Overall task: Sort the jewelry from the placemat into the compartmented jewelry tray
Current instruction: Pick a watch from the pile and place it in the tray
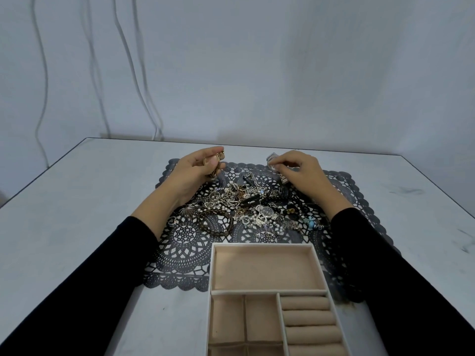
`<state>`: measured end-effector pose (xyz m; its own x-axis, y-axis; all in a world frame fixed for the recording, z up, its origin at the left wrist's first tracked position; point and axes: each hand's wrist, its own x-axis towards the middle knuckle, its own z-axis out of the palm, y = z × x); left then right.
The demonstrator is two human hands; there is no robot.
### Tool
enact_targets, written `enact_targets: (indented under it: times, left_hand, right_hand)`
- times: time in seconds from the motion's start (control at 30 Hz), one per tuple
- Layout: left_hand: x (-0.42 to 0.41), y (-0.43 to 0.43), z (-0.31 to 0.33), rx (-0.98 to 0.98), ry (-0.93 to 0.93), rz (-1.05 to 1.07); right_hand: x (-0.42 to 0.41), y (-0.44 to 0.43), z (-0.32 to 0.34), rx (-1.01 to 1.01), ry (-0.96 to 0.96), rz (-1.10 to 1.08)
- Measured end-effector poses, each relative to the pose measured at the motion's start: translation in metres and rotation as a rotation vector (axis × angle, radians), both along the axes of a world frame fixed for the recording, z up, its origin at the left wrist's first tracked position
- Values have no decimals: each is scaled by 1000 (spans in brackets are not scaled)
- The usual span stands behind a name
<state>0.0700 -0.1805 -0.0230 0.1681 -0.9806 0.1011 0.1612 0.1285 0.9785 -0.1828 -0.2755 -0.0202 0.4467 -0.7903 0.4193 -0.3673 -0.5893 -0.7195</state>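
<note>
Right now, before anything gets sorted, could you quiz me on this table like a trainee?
1. True or false: every visible compartment of the jewelry tray is empty.
2. What does the right hand pinch? A silver link band; B pearl necklace; C blue charm.
3. Fill in: the pieces in the left hand look ___-coloured.
Key: 1 true; 2 A; 3 gold.

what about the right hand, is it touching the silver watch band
Touching. The head view shows the right hand pinching the silver watch band, with the band's ends sticking out on both sides of the fingers.
</note>
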Motion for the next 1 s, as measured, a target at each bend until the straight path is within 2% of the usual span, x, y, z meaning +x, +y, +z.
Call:
enact_targets:
  times: [0.2, 0.5, 0.77, 1.0]
  left_hand:
    - [0, 6, 4, -38, 28, 50]
    - [-11, 32, 15, -90, -55, 120]
    - [-18, 66, 18, -116, -96, 111]
    - [-22, 96, 17, -104, -109, 120]
  right_hand:
    - [0, 10, 8, 127, -190, -16]
    - [1, 45, 26, 275, -389, 0]
    - [-10, 75, 33, 366, -478, 12]
    - [-20, 104, 36, 368, -503, 11]
